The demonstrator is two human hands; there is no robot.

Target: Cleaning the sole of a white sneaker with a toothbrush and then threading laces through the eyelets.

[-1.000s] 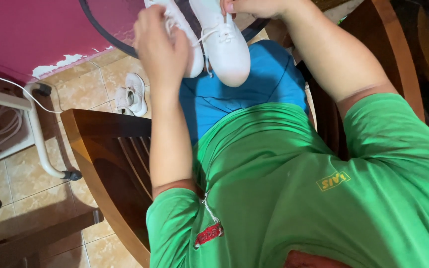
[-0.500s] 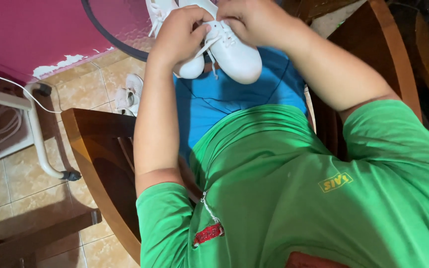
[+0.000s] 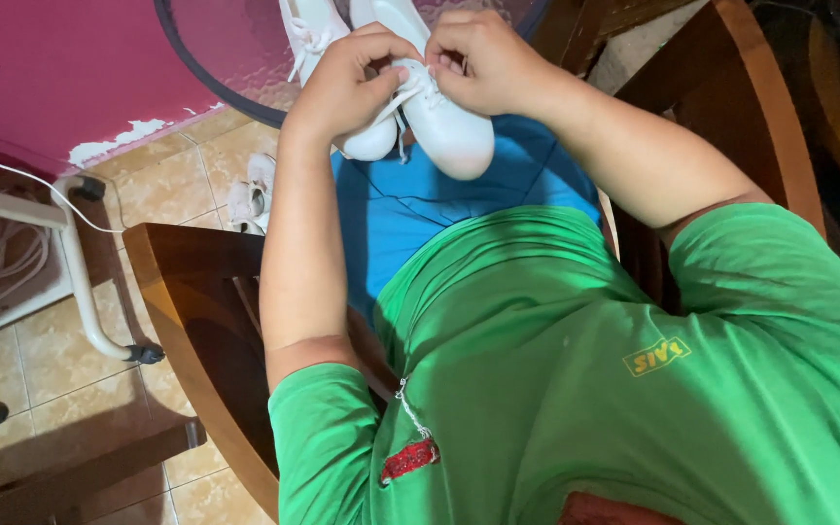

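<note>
Seen from above, a seated person in a green shirt holds a pair of white shoes [image 3: 444,126] at twelve o'clock, over blue shorts [image 3: 410,209]. The left hand [image 3: 347,87] curls around the shoes, thumb and forefinger pinching a white lace [image 3: 402,95]. The right hand [image 3: 483,60], touching it at one o'clock, pinches the same lace. A wooden chair arm [image 3: 182,292] lies at nine o'clock, a pale sandal [image 3: 250,194] on the tiles at ten.

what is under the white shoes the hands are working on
Under the shoes lie the blue shorts on the lap. The glass table edge is under their far ends; the soles are hidden.
</note>
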